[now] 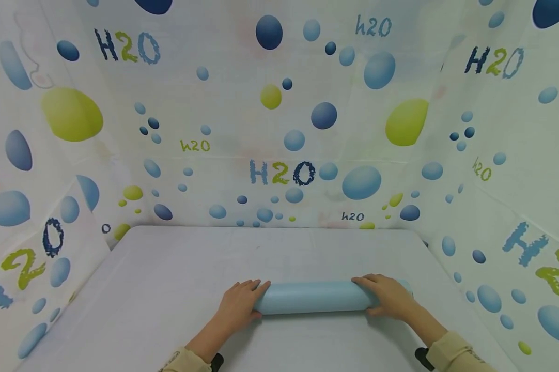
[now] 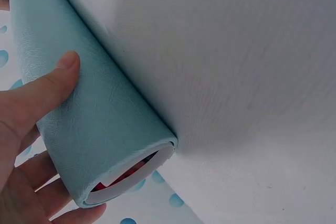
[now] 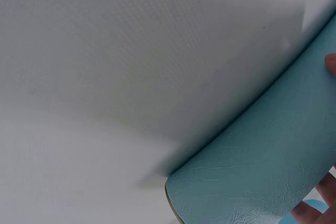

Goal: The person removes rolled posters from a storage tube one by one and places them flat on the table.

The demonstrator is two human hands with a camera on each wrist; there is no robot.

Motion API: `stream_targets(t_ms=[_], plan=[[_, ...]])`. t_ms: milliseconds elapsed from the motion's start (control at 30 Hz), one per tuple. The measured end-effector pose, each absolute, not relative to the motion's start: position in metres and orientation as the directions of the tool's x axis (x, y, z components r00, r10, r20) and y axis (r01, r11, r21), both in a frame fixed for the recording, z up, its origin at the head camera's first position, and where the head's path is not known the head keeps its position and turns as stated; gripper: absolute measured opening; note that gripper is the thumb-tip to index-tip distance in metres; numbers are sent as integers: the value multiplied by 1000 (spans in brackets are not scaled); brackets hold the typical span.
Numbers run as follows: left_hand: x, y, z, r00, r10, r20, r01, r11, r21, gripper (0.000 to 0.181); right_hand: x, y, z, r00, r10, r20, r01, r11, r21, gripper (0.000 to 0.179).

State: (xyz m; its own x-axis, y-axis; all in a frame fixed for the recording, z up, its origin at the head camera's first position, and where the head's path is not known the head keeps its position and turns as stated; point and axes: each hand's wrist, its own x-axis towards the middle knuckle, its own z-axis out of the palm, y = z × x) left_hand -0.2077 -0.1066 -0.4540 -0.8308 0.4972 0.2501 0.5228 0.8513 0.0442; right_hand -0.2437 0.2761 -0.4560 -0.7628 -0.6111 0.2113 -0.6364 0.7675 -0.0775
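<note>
The left hand and the right hand both hold a blue roll, thumbs on the near side and the other fingers over the far side. If one hand slips, I think the roll could spring loose or roll away, since no band shows around it. It lies between thumbs and fingers, with a hand near each end. Something red peeks out inside its left end. The roll is on a white table, in front of a spotty cloth.

1 blue roll diagonal on white tabletop; right grip holding it, partly visible.
</note>
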Motion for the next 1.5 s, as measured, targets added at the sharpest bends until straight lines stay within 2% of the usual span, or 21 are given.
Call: stream_targets(t_ms=[500,833,1033,1500], plan=[[-204,-105,-455,-831,495,254,519,854,32,70,-241,262,-456,-726,-627,282,-667,742,-69,72],[-201,-102,-455,-833,488,261,518,853,59,69,-243,244,-455,-745,-646,166,-664,742,-90,73],[-201,-102,-457,-833,490,257,520,852,61,70,-243,231,-455,-707,-684,179,-704,705,-87,76],[-200,-100,-454,-845,475,244,500,864,50,70,-243,191,-452,-676,-727,119,-737,670,-90,81]])
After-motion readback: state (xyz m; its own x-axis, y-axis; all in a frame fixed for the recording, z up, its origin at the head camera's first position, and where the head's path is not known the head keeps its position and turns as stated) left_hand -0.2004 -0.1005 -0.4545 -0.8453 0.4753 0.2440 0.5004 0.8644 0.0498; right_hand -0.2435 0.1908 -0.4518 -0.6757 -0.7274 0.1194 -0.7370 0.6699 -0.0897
